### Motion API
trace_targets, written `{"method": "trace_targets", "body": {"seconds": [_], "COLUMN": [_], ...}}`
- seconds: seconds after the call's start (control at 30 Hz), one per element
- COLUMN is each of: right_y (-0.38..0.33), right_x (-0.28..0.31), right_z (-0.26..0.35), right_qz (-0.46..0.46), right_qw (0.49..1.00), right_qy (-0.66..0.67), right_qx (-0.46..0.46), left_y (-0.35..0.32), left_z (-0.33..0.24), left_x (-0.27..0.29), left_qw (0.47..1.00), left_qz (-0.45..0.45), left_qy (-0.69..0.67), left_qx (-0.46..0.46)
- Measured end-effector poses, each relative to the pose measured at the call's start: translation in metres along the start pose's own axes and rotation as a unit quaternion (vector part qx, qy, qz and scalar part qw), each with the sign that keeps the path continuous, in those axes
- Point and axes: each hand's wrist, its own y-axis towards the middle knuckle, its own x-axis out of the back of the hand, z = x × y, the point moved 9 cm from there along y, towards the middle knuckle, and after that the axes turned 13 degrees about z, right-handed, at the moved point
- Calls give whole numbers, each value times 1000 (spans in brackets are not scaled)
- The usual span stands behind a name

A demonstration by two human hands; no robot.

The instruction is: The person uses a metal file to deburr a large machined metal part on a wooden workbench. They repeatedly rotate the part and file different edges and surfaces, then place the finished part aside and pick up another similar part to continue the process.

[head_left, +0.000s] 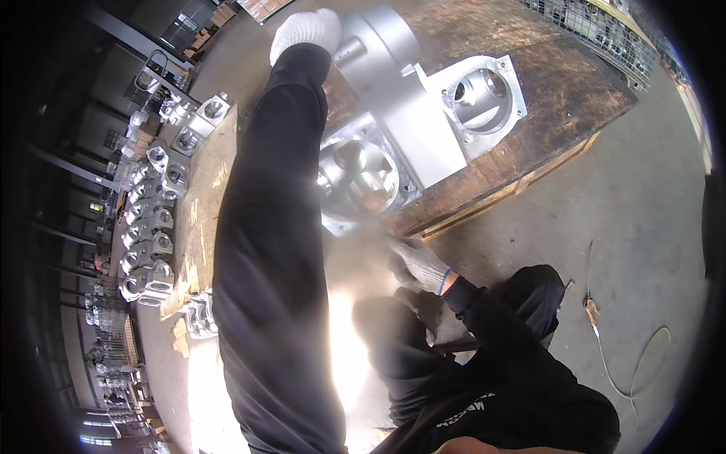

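grey concrete floor (643,197) is seen around a worn wooden pallet (560,83) that fills the upper middle of the view, with a dim workshop hall curved along the left rim. at the far left, rows of small silver cast housings (151,242) are lined up on a second wooden board (204,197), one behind the other, well apart from both hands.

further right, the left arm in a black sleeve (272,250) is stretched up across the view. the left hand (306,30), covered by a white knit glove, is laid on the upper end of a large silver cast-metal housing (393,113); the gloved fingers are curled together over its edge, though the fingertips are hidden from view. the housing is lying on the pallet, with a round bored opening at its near end and a flat plate across its middle. just beside it to the right, touching or nearly so, a smaller square-flanged housing (484,94) with a round bore is set on the same pallet.

below the pallet edge, the right hand (420,261), also gloved in white, is blurred; its fingers appear held close together, near the big housing's lower corner, and contact cannot be told. at the far right, a thin cable (635,371) is looped on the floor, and a wire-mesh crate (605,30) is seen at the upper right.
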Motion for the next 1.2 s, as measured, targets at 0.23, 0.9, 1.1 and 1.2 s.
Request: {"method": "trace_targets", "body": {"seconds": [0.23, 0.9, 1.1, 1.2], "right_y": [11, 14, -34, -97], "right_x": [2, -12, 21, 57], "right_z": [13, -25, -4, -22], "right_qz": [-130, -61, 45, 31], "right_qw": [974, 984, 999, 989], "right_qy": [-90, 120, -17, -88], "right_qx": [164, 118, 0, -118], "left_y": [-26, -32, -39, -39], "left_z": [-22, -4, -17, -15], "left_x": [19, 16, 23, 19], "left_qw": [994, 994, 997, 995], "left_qz": [69, 22, 24, 42], "left_qy": [78, -82, -48, -69], "left_qx": [21, 75, 46, 52]}}
